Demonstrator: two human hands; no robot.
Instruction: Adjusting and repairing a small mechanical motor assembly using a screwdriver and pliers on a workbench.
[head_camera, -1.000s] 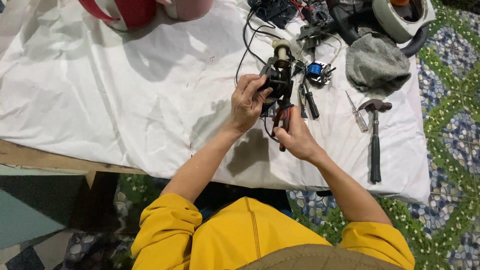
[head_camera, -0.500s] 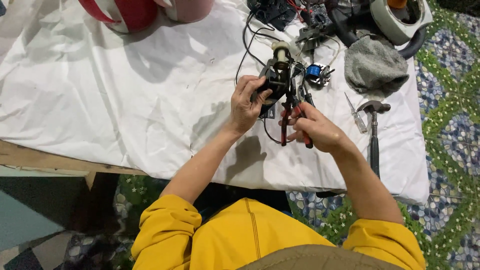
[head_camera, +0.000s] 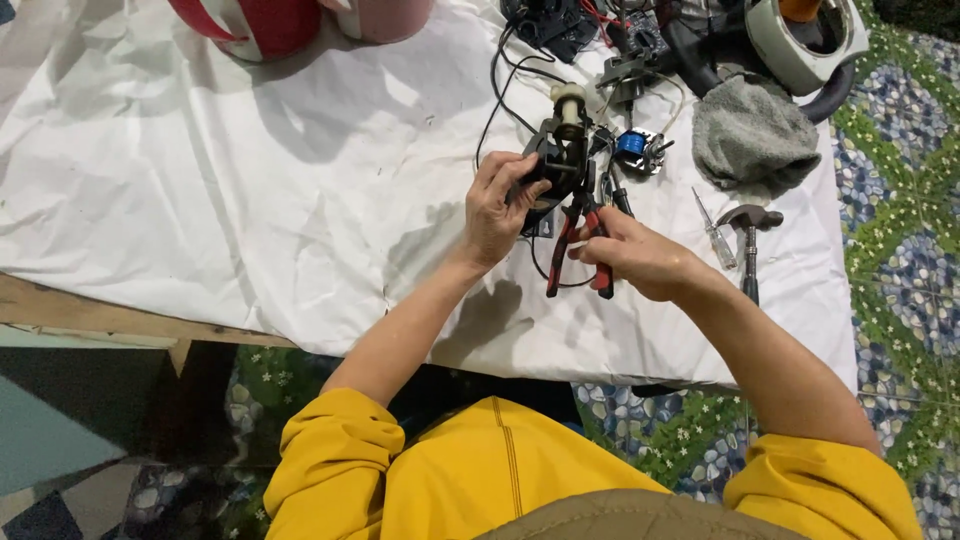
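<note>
While the left hand (head_camera: 497, 205) wraps around a small black electrical assembly (head_camera: 556, 165) with a cream-coloured knob on top, lifting it just above the white cloth (head_camera: 250, 200) on the counter, the right hand (head_camera: 635, 255) is closed about the red-and-black handles of a pair of pliers (head_camera: 580, 235), whose nose points up into the underside of the assembly. Black wires (head_camera: 500, 90) trail from the part toward the far edge.

A judgement on doing this well: the left hand's grip should stay firm and low on the body so the part cannot twist, and the pliers should bite squarely on the small piece they address, with a gentle squeeze instead of a wrench, since the wires beside the nose could be nicked. Keeping the work over the cloth would catch anything that drops.

Near the right hand lie a small screwdriver (head_camera: 716, 238) and a hammer (head_camera: 749, 235), close together; beyond them a grey folded rag (head_camera: 755, 140) and a small part with a blue coil (head_camera: 636, 147). At the far right corner sits a round grey-green casing (head_camera: 800, 50).

No packages, labels or signs can be made out; a red-and-white rounded object (head_camera: 255, 20) at the far edge shows only bands of colour.
</note>
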